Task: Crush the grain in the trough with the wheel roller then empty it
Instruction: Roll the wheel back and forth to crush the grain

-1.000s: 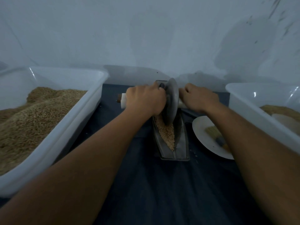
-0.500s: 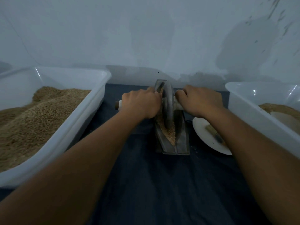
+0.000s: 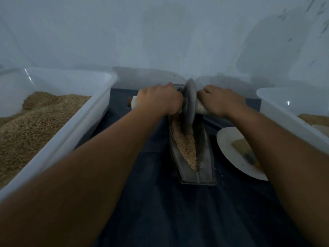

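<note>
The wheel roller point(image 3: 189, 104) is stood on edge in the far half of the trough point(image 3: 204, 157), between the hands. Its axle is gripped on both sides: the left hand point(image 3: 160, 100) is curled round the left handle, the right hand point(image 3: 222, 102) round the right. Grain point(image 3: 187, 148) is heaped along the trough's left side, nearer than the wheel. The trough is set on the dark table point(image 3: 178, 211), between two white tubs point(image 3: 85, 122), beside a plate point(image 3: 229, 148) carrying a brush point(image 3: 243, 148).
</note>
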A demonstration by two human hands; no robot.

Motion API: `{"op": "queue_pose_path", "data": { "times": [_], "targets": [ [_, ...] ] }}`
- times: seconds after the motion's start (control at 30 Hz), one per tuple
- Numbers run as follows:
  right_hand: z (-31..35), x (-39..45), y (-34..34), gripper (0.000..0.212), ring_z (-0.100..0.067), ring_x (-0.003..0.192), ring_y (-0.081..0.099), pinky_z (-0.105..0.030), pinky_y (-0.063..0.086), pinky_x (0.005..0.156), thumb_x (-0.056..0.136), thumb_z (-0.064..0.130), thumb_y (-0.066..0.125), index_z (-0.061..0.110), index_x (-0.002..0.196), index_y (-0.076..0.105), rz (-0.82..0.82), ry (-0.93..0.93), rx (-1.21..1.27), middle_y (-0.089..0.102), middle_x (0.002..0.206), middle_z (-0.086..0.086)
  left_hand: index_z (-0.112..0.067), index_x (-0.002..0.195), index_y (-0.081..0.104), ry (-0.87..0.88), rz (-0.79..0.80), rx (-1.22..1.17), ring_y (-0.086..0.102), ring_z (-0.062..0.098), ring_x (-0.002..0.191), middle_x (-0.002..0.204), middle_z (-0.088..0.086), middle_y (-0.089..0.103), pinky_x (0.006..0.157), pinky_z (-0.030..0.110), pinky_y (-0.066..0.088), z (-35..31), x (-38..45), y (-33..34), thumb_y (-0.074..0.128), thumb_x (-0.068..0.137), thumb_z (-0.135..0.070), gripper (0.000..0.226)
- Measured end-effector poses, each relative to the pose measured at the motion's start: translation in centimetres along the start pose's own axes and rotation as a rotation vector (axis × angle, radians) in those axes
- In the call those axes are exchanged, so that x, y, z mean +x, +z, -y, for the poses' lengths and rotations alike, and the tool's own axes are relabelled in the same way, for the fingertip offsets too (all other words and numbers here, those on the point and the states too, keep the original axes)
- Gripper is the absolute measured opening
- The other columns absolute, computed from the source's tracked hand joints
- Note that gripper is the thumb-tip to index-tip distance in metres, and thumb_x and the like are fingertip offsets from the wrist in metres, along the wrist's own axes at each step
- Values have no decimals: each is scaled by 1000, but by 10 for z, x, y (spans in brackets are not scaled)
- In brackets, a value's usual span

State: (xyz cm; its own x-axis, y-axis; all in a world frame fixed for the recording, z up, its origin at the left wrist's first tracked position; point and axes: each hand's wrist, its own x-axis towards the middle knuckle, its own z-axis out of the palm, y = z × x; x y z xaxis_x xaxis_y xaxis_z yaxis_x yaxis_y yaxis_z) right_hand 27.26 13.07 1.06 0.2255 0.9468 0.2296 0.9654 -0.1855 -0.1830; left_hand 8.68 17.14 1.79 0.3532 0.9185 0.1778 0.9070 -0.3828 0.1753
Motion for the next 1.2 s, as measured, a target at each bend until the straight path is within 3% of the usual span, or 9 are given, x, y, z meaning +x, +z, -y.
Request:
{"op": "queue_pose_path", "data": {
  "times": [0.17,0.3,0.4,0.57,0.7,0.87,1.0,1.1,1.2],
  "targets": [
    [3,21,0,60,-26,88,46,-40,36,73,75,68,12,33,101,52,16,-4,-36,61,120,-6,-24,133,48,-26,14,-29,53,34,116,134,10,55,78,43,30,3,13,0,32,86,-45,53],
    [10,34,-3,44,-23,81,46,-36,33,65,81,66,22,37,97,51,-12,28,-64,53,96,-1,-24,128,50,-42,11,-57,53,34,115,133,9,55,79,42,31,7,15,1,26,83,-49,57],
    [15,35,-6,41,-19,68,42,-30,23,55,82,65,24,35,91,50,-38,19,-100,43,79,4,-23,128,50,-81,23,-92,52,35,116,134,10,55,80,43,30,10,14,2,20,77,-52,66],
    [13,21,-4,45,-19,68,43,-30,23,54,82,67,21,36,93,52,-58,19,-111,45,77,5,-20,131,49,-76,20,-69,51,36,119,136,12,54,81,44,30,10,6,2,22,91,-51,57],
    [9,3,-2,53,-15,66,44,-31,26,55,78,70,13,29,78,46,-62,10,-96,46,74,9,-21,129,49,-48,-16,-5,52,35,116,134,10,55,79,42,29,4,-9,1,27,94,-43,47],
    [5,-20,-3,62,-25,79,48,-34,29,59,73,69,2,30,83,49,-18,13,-83,53,90,1,-18,123,51,48,-66,82,54,36,113,129,9,57,77,43,30,-3,-31,-5,26,96,-38,42],
    [4,-40,-3,55,-24,83,47,-32,25,57,80,60,5,32,83,53,6,5,-43,54,99,0,-19,120,49,91,-113,117,57,34,107,120,9,60,75,42,32,-7,-47,-7,30,97,-35,34],
    [7,-50,-6,52,-24,82,46,-35,30,64,83,58,8,32,86,53,7,-2,-49,59,105,-5,-20,120,49,90,-111,114,57,36,108,122,11,60,76,43,32,-4,-55,-7,30,98,-34,32],
    [11,-55,-10,47,-21,79,43,-34,27,62,84,58,10,35,87,51,-33,-26,-92,63,111,-6,-19,124,52,93,-95,114,56,38,112,130,10,57,78,45,31,0,-60,-7,27,100,-36,38]
  ]
}}
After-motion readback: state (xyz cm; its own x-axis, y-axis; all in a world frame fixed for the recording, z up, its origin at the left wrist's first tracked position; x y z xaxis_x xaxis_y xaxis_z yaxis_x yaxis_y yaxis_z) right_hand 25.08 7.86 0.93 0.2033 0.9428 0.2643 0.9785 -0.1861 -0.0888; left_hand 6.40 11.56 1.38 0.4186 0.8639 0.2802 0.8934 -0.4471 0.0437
